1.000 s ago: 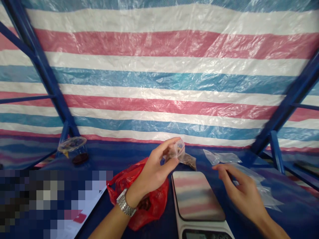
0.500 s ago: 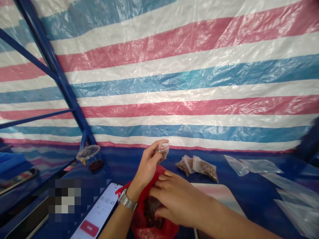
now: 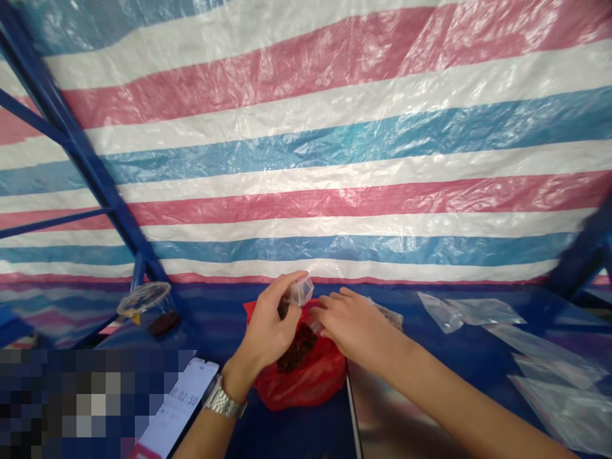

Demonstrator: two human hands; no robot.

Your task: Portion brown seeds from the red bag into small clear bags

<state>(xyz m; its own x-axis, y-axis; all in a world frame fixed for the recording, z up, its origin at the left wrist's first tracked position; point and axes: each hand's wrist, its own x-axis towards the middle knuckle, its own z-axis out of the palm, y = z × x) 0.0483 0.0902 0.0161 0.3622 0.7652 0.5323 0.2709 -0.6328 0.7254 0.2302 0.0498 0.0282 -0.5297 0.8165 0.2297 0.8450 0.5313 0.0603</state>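
You have gap left of red bag (image 3: 310, 382), towards cup (image 3: 150, 309); left hand (image 3: 270, 322), right hand (image 3: 356, 324) crowd bag's mouth; scale (image 3: 387, 414), probably, at right.

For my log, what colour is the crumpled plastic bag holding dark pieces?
The crumpled plastic bag is red; see the head view.

bag (image 3: 310, 386): solid red. stuff inside (image 3: 296, 352): dark brown. small baggie (image 3: 302, 291): clear, whitish glints. flat bags (image 3: 568, 408): clear, thin reddish line along an edge. scale plate (image 3: 396, 414): silver-grey, pinkish reflections. tarp (image 3: 335, 166): wide stripes, blue/white/pinkish red. table (image 3: 296, 437) and frame (image 3: 98, 182): dark blue. watch (image 3: 224, 400): silver. phone screen (image 3: 184, 392): pale lilac, grey digits, red patch. tub (image 3: 146, 305): clear, dark red contents, yellow bit.
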